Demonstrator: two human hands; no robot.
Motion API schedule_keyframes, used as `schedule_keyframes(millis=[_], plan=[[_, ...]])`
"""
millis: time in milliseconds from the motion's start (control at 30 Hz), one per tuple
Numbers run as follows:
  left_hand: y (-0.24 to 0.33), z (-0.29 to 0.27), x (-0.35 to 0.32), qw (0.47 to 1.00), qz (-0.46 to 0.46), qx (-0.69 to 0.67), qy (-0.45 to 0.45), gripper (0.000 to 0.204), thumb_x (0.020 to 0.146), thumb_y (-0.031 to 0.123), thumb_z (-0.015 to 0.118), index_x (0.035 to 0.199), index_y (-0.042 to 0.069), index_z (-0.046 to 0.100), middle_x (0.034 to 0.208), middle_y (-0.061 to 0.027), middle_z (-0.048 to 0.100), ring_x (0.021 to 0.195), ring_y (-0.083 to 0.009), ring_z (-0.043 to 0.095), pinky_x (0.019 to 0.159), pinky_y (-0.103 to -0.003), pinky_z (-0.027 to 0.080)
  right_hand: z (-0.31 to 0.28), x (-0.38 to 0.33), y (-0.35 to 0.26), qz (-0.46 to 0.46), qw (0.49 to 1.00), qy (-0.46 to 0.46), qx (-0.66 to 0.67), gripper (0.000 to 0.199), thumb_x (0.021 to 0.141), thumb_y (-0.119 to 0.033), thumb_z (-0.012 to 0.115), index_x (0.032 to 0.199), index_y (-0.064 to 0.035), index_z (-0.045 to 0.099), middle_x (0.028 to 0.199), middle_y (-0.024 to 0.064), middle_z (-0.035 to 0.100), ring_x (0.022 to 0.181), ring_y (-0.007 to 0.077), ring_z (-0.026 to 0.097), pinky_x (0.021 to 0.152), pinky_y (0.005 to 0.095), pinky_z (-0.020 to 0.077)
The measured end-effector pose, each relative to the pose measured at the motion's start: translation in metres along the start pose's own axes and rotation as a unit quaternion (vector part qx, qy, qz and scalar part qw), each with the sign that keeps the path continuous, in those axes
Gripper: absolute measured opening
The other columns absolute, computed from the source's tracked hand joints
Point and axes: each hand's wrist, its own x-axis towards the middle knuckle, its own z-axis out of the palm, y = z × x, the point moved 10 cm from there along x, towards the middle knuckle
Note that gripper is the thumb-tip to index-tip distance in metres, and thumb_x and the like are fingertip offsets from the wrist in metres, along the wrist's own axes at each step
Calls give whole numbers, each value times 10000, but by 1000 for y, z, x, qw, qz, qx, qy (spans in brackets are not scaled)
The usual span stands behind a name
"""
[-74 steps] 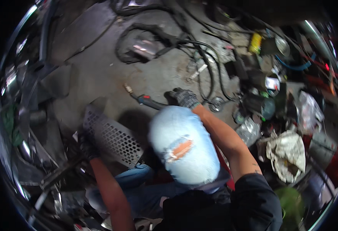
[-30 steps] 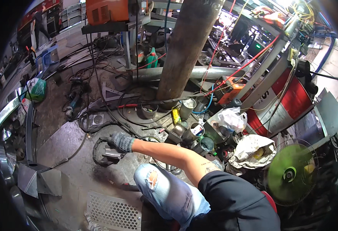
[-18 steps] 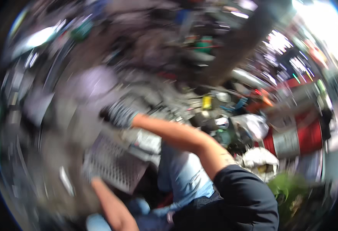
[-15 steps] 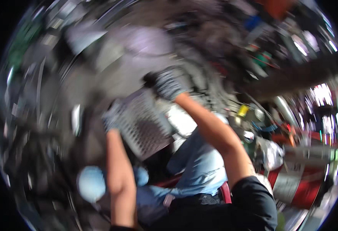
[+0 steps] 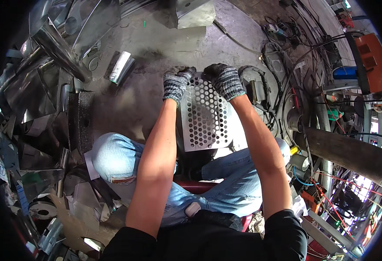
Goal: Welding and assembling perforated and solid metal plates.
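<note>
A perforated metal plate [image 5: 205,114], silver with rows of round holes, lies between my knees and stretches away from me. My left hand [image 5: 178,84], in a grey-and-black knit glove, is closed at its far left corner. At the far right corner my right hand [image 5: 226,81], in a matching glove, is closed too, knuckles up. The undersides of both grips are hidden, so the fingertips cannot be seen. Bright light falls on the plate's right side and beside it.
Shiny bent sheet scraps and a metal tube [image 5: 56,48] pile up at left. A short silver cylinder [image 5: 120,67] lies on the floor. Ahead stands a metal block [image 5: 195,14]. Right are black cables [image 5: 271,65], an orange machine [image 5: 373,63] and a dark beam [image 5: 347,152].
The blurred earlier view has steadied and turned. The plate, slanted before, now runs nearly straight ahead. My hands have come closer together at its far end.
</note>
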Motion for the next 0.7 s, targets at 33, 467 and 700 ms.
schedule_keyframes(millis=[33,467,700], plan=[[14,-2,0,999,3,32,-4,189,859,202,792,902,19,773,875,-88,785,734,-202,702,749,-351,539,-2,4,-5,7,999,-33,-9,293,938,-312,671,1076,-72,768,1075,168,743,1012,351,705,899,426,550],[-15,0,-19,999,-11,-21,-29,99,871,97,736,955,66,778,935,-71,785,821,-196,719,803,-368,561,19,-5,-9,-106,993,-52,-26,247,881,-329,653,992,-159,794,946,148,745,880,379,692,806,472,547],[-11,1,3,999,41,25,-21,150,870,84,730,1007,26,744,982,-66,776,847,-191,699,825,-349,539,5,0,16,32,998,7,62,317,807,-325,778,1012,-83,776,987,179,753,947,348,717,856,433,553]])
